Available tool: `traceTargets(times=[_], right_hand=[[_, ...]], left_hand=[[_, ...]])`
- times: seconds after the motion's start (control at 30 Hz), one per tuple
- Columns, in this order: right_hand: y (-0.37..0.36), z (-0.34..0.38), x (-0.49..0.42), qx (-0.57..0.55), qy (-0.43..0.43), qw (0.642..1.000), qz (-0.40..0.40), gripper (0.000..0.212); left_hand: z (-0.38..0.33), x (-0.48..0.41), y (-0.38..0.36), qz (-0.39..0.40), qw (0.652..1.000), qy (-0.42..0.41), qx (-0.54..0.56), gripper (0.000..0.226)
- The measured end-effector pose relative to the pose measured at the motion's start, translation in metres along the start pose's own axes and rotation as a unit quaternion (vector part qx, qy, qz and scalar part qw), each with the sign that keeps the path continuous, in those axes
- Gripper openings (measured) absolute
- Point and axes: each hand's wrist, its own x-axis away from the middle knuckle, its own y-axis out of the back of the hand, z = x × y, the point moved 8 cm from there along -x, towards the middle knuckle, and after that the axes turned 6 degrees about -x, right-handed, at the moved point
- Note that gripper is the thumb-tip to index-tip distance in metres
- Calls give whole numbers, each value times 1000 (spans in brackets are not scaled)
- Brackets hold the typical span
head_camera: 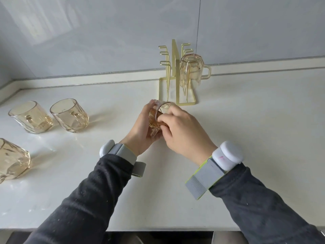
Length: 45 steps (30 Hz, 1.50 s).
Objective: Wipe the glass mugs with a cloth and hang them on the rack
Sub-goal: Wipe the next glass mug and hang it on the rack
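An amber glass mug is held above the white counter, tilted with its mouth facing away from me. My left hand grips its body from the left. My right hand holds its right side, fingers curled over the rim. No cloth shows. A gold wire rack stands behind at the wall, with one amber mug hanging upside down on its right side. Two more mugs stand at the left, and a third lies at the left edge.
A grey backsplash wall rises behind the counter. The counter's front edge runs along the bottom, with dark space below. Both wrists carry white sensor bands.
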Motion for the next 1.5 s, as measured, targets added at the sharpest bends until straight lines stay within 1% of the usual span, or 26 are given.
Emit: traceTargets(times=[0.17, 0.23, 0.3, 0.43, 0.6, 0.73, 0.8, 0.83, 0.9, 1.0, 1.07, 1.13, 1.2, 1.23, 1.27, 1.3, 1.33, 1.37, 1.4, 1.43, 1.47, 1.5], right_hand=[[-24, -8, -13, 43, -17, 991, 124, 25], [-30, -6, -16, 56, -21, 986, 158, 34], [-36, -8, -19, 74, -26, 982, 172, 37], [-35, -8, -26, 73, -34, 986, 148, 47], [-36, -10, -32, 84, -21, 984, 153, 39], [-33, -20, -30, 39, 4, 991, 129, 44], [-35, -24, -29, 36, 8, 989, 141, 43], [-37, -24, -30, 45, 10, 988, 149, 41], [-41, -23, -29, 68, 13, 984, 163, 35], [-39, -26, -26, 77, 17, 986, 149, 35], [-44, -28, -26, 58, 20, 987, 150, 42], [-48, -31, -31, 11, 28, 989, 143, 52], [-50, -31, -34, -102, 21, 987, 125, 58], [-47, -31, -34, -186, 10, 977, 105, 60], [-44, -35, -35, -288, -18, 954, 86, 61], [-42, -38, -35, -401, -58, 911, 72, 60], [-40, -40, -35, -511, -90, 853, 55, 60], [-40, -40, -33, -604, -114, 787, 42, 61], [-40, -42, -32, -677, -131, 724, 33, 63], [-39, -43, -32, -725, -136, 674, 26, 64], [-39, -45, -30, -758, -139, 637, 19, 64], [-40, -46, -30, -774, -138, 618, 17, 64]], left_hand=[[1, -11, 1, 3, 1000, -5, -3, 45], [3, -13, 2, 6, 1000, -3, 11, 48], [1, -17, 2, 11, 1000, -7, 19, 50], [-3, -23, 6, 7, 999, -24, 34, 49], [2, -23, 6, -4, 999, -23, 35, 48], [0, -23, 2, 1, 999, -46, 11, 48], [1, -23, 3, -5, 999, -51, 2, 48], [1, -24, 5, -13, 998, -54, -6, 50], [-1, -24, 10, -28, 997, -66, -12, 61], [-6, -27, 9, -32, 995, -92, -17, 83], [-9, -26, 8, -25, 993, -112, -17, 92], [-11, -27, 9, -21, 991, -133, -2, 93], [-14, -26, 7, -17, 987, -157, 11, 86], [-15, -26, 6, -16, 985, -173, 9, 84], [-18, -26, 6, -18, 981, -191, 7, 82], [-20, -24, 5, -20, 978, -209, 10, 81], [-23, -21, 4, -22, 973, -229, 13, 79], [-26, -19, 3, -22, 969, -248, 11, 75], [-28, -16, 2, -20, 964, -264, 6, 69], [-30, -15, 1, -20, 959, -282, 2, 59], [-30, -13, 0, -23, 956, -291, 1, 50], [-30, -11, 0, -27, 955, -295, 3, 42]])
